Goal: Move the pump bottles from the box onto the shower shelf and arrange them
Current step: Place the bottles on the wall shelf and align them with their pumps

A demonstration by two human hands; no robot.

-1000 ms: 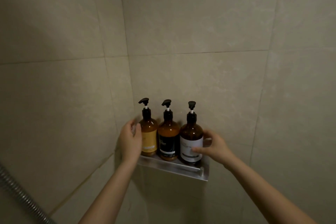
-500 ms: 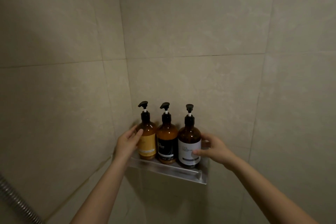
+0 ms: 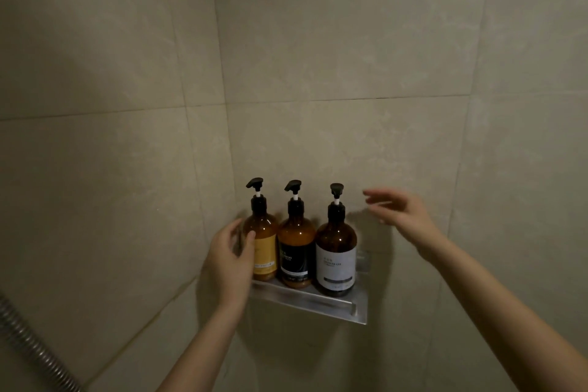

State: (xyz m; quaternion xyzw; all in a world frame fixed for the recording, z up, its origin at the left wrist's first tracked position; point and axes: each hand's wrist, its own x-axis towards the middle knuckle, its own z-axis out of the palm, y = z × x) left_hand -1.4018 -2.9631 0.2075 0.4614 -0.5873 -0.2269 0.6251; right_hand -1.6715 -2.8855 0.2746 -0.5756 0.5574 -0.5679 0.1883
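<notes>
Three amber pump bottles stand upright in a row on the metal shower shelf (image 3: pixel 321 304) in the wall corner. The left bottle (image 3: pixel 264 248) has a yellow label, the middle bottle (image 3: pixel 296 251) a black label, the right bottle (image 3: pixel 336 251) a white label. My left hand (image 3: pixel 230 259) curls around the left side of the yellow-label bottle, thumb on its front. My right hand (image 3: pixel 401 216) hovers open to the right of the white-label bottle's pump, fingers apart and blurred, touching nothing.
Beige tiled walls meet in a corner behind the shelf. A metal shower hose (image 3: pixel 28 350) runs across the lower left. The box is out of view.
My right hand has let go of the white-label bottle and lifted up and to the right. My left hand stays on the yellow-label bottle.
</notes>
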